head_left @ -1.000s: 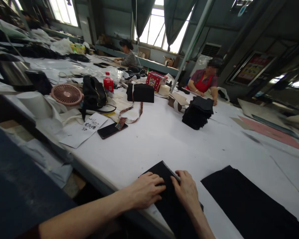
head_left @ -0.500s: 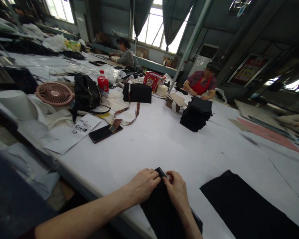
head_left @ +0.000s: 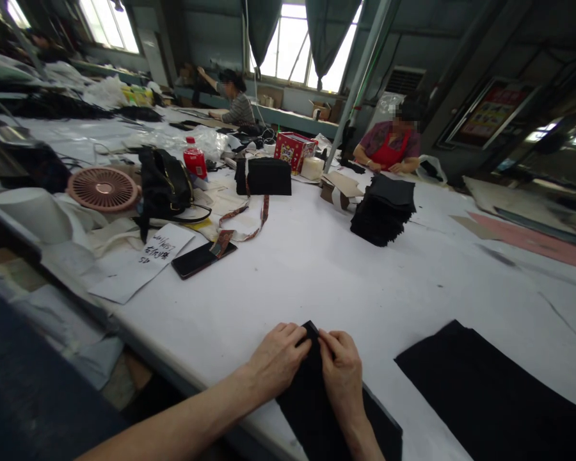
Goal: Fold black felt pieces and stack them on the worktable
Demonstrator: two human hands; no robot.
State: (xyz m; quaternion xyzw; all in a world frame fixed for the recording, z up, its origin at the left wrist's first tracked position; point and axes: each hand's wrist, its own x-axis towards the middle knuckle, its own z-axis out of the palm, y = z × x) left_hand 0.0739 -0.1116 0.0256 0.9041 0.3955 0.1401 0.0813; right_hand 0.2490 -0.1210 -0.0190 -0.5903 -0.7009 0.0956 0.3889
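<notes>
Black cloth (head_left: 307, 410) lies on the white-topped table (head_left: 240, 307), close to the near edge, beneath both hands. From my remote seat I see the right hand (head_left: 342, 378) pinching the cloth's right edge by its far end, thumb against bent fingers. The left hand (head_left: 279, 358) curls over the opposite edge; whether it grips or only presses, I cannot tell. I judge that a hand on each side steadies that narrow end against slipping. Another black piece (head_left: 499, 397) lies flat to the right, well apart, probably so neither snags the other.
</notes>
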